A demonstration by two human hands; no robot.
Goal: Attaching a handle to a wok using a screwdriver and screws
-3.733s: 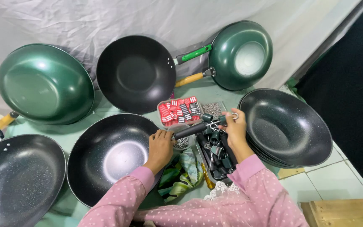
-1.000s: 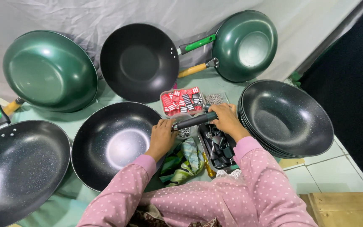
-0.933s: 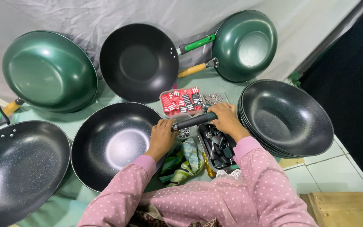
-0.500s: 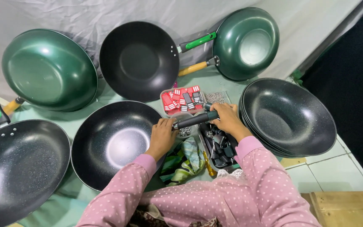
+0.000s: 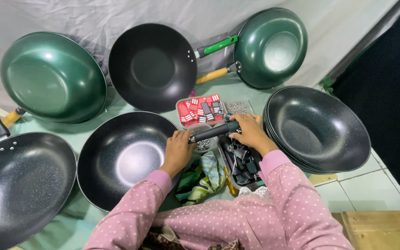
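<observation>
A: Status on the hands?

B: Left hand sits on the rim of the black wok at the near middle of the green-covered table, fingers curled over the edge where the dark handle meets it. Right hand is wrapped around the far end of that handle, closed on it.

A: Handle orientation?

B: Roughly level, running from the wok's right rim toward the right, slightly tilted up at the right end. Whether it is actually fastened to the wok, cannot tell.

A: What's under it?

B: Clear tub of red and white small packs just behind the handle. A small clear tub of metal bits right below the left fingers. A dark tray of black handles under the right wrist. Green patterned cloth near the table's near edge, between the arms.

A: Other pans?

B: Stack of black woks at the right edge, just beside the right hand. Another black wok at the near left corner. Along the back edge: green wok upturned on the left, black wok leaning in the middle, green wok with a green handle on the right, all against a grey sheet.

A: Sleeves?

B: Pink, white dots, both arms.
</observation>
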